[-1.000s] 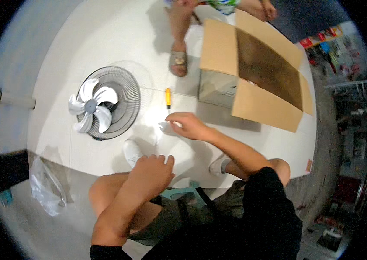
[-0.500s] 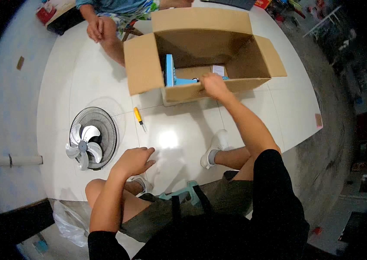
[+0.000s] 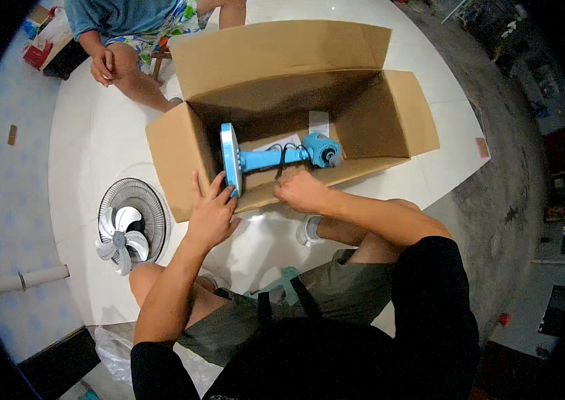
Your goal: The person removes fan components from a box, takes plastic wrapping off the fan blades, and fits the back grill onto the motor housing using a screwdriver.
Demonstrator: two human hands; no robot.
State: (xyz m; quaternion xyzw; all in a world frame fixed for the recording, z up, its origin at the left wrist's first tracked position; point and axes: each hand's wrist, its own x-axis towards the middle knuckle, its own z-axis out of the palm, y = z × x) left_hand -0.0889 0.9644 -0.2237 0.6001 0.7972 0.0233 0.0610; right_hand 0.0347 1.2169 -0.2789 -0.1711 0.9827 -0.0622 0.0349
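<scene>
Nearest to me, a green seat [image 3: 286, 287] shows between the parted thighs. Past it, a strip of white tiles [image 3: 256, 243] separates the legs from the cardboard box [image 3: 370, 113]. On my left the room is tight: the dark fan grille [image 3: 156, 213], with silver blades [image 3: 120, 239] over it, lies just beside the left knee. On my right the tiles run wider, ending at a slanting edge against grey floor [image 3: 486, 233]. The box stands open, its left, right and far flaps leaning outward, so I have a way in from above. Beyond its far left corner sits another person, one hand [image 3: 102, 67] by the knee.

I see the left hand [image 3: 210, 217] at the box's near left corner, fingers spread, fingertips against the rim of the base of the blue fan stand [image 3: 272, 159], which lies lengthwise inside. The right hand [image 3: 301, 191] is curled at the near edge, next to a black cord [image 3: 281, 163]; I can't tell whether it pinches the cord or the cardboard. White papers [image 3: 319, 122] lie behind the stand.
</scene>
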